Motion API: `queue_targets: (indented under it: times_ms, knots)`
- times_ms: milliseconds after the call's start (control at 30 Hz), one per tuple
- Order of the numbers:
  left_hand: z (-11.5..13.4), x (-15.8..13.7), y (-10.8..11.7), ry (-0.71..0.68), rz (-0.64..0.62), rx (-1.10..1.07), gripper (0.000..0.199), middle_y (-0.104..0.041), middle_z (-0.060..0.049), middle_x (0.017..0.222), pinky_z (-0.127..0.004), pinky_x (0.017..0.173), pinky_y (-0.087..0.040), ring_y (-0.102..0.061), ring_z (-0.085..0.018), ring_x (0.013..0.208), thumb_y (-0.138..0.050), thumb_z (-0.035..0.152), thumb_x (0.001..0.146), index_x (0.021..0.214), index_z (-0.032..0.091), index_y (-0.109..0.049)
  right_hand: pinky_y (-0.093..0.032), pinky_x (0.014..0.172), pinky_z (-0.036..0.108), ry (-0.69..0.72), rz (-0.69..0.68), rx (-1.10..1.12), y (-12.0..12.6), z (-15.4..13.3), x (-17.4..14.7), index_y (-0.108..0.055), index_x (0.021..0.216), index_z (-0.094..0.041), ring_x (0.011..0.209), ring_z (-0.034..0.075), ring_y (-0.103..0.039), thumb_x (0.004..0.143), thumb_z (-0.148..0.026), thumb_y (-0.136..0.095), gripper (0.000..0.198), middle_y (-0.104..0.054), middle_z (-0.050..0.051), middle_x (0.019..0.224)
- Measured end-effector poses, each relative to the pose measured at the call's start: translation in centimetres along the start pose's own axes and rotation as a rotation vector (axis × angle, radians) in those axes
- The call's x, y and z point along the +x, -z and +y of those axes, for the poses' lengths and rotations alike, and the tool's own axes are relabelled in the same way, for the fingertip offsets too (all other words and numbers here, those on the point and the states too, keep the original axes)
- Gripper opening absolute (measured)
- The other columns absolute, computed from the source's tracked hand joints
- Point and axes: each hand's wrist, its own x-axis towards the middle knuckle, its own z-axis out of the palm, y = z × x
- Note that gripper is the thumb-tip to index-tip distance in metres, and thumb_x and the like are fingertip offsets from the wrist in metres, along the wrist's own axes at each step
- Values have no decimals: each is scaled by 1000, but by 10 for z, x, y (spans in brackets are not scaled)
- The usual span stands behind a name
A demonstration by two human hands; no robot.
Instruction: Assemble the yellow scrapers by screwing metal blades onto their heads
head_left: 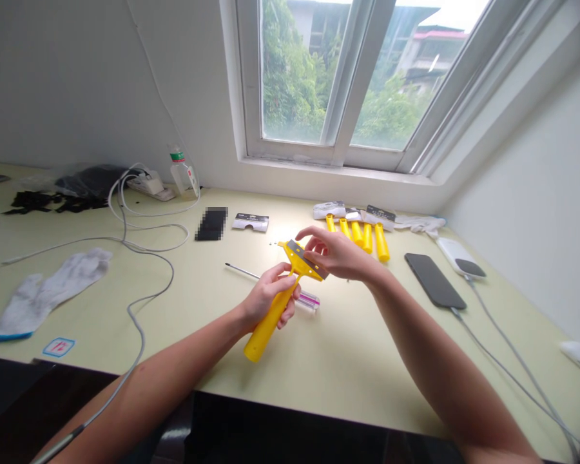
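My left hand (268,298) is wrapped round the neck of a yellow scraper (265,332), its handle slanting down toward me. A grey metal blade (297,248) lies across the scraper's wide head. Over that head, my right hand (336,252) pinches the blade with curled fingers; the exact fingertip contact is partly hidden. Beneath the scraper, on the table, rests a screwdriver (310,300) with a clear and pink handle, its thin shaft pointing left. Tiny dark pieces, perhaps screws (272,243), lie just beyond the scraper head.
Several yellow scrapers (381,243) in card packaging lie behind my right hand. A packaging card (250,223) is left of them. To the right are a phone (434,281) and a white device (459,258), both cabled. At left are a glove (53,290), a cable (169,283) and a bottle (183,177).
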Motion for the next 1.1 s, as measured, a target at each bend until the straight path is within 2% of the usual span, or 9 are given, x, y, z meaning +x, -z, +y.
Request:
queue_targets:
  times_ms: [267,767,1100]
  knots:
    - [2,0,1,-2,-11,-12,20,-54,4,78,-18,29,-37,-49,-7,37,-53,38,90,98,24,-43,-50,65,25,19,5,138,3,6,0,-56,112,-24,74,14,-65,84,-24,-59,29,-70,1,85]
    - [2,0,-1,-22,1,20,14,-55,4,77,-18,29,-35,-48,-8,36,-50,33,91,97,24,-42,-44,57,21,59,83,-18,-7,-3,0,-57,112,-25,68,11,-60,87,-27,-57,25,-68,-1,84]
    - [-1,0,-1,-5,-6,28,15,-54,4,76,-18,28,-35,-48,-8,36,-51,35,91,96,23,-43,-44,57,21,18,23,-7,-3,3,0,-55,116,-26,69,11,-60,87,-24,-56,29,-68,0,86]
